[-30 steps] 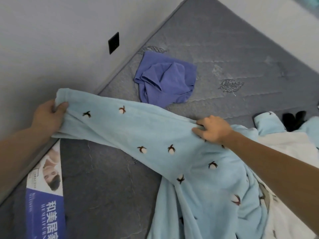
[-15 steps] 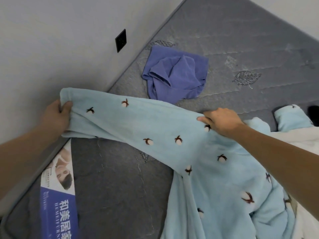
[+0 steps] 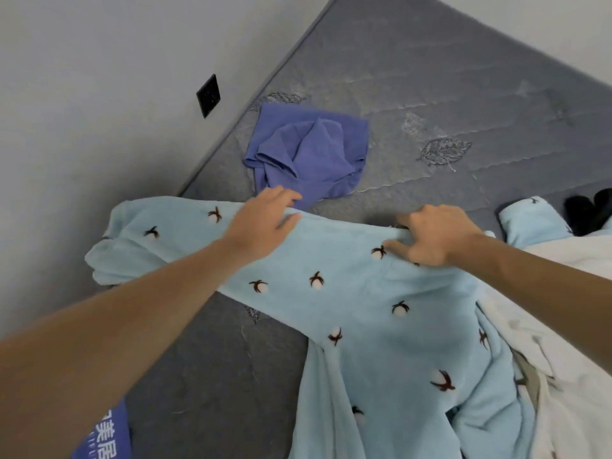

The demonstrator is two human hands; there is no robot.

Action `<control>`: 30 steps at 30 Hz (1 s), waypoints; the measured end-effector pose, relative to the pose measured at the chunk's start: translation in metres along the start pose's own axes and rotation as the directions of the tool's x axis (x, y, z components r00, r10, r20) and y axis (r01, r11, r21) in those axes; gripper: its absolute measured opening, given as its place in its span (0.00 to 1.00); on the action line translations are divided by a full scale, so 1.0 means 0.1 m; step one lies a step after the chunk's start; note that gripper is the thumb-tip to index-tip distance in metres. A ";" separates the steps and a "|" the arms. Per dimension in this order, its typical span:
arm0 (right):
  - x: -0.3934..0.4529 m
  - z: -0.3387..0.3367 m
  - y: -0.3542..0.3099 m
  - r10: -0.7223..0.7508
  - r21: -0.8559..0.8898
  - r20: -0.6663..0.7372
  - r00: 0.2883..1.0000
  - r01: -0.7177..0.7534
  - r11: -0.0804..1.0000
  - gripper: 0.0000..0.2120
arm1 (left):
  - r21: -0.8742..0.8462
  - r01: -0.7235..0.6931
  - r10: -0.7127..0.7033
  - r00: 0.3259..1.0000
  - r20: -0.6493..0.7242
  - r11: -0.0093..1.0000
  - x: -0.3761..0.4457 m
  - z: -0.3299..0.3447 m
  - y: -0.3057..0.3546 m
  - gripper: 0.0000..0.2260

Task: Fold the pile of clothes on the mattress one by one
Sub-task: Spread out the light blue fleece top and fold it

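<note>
Head cam looks down at a light blue fleece top [image 3: 347, 293] with little cotton-boll prints, spread over the grey mattress [image 3: 463, 77]. What matters for the next move, I'd say: one sleeve [image 3: 159, 240] runs out long to the left, toward the wall [image 3: 82, 94], its axis going roughly left-right across the view, and the body hangs down toward the bottom right. Both hands sit along the sleeve's far edge. The left hand [image 3: 265, 223] lies on the middle of the sleeve, fingers fairly straight and resting on the fabric, not curled round it. The right hand [image 3: 433, 235] is at the shoulder end, fingers curled and pinching a ridge of fleece. So the left hand is the one nearer the cuff, which lies loose beyond it at the mattress edge. My guess is the sleeve gets folded in toward the body, and the left hand would carry it.

Count: two hands, one fleece top in hand, one purple garment [image 3: 311, 154] crumpled further back, clear of the sleeve, one white piece [image 3: 579, 326] under the top on the right with some dark thing [image 3: 589, 210] behind it. One black socket [image 3: 208, 95] on the wall, one blue label [image 3: 106, 435] at the near corner.
</note>
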State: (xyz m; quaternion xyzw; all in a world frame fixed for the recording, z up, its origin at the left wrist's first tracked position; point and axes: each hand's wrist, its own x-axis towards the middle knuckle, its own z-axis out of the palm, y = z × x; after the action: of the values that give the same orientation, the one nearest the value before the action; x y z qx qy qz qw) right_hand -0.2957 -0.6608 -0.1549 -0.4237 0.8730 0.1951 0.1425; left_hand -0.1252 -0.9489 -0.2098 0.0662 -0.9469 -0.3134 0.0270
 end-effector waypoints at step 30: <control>-0.86 0.86 -0.51 0.181 0.279 -0.295 0.938 -0.096 0.955 0.30 | 0.293 -0.134 0.083 0.980 0.180 0.947 -0.19 1.41 1.11 0.27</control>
State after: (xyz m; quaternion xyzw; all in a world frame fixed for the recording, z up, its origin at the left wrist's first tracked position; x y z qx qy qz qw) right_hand -0.1967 -0.5907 -0.2065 -0.3639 0.9304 0.0175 0.0404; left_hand -0.1312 -0.7743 -0.2570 -0.0089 -0.9850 -0.1667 -0.0446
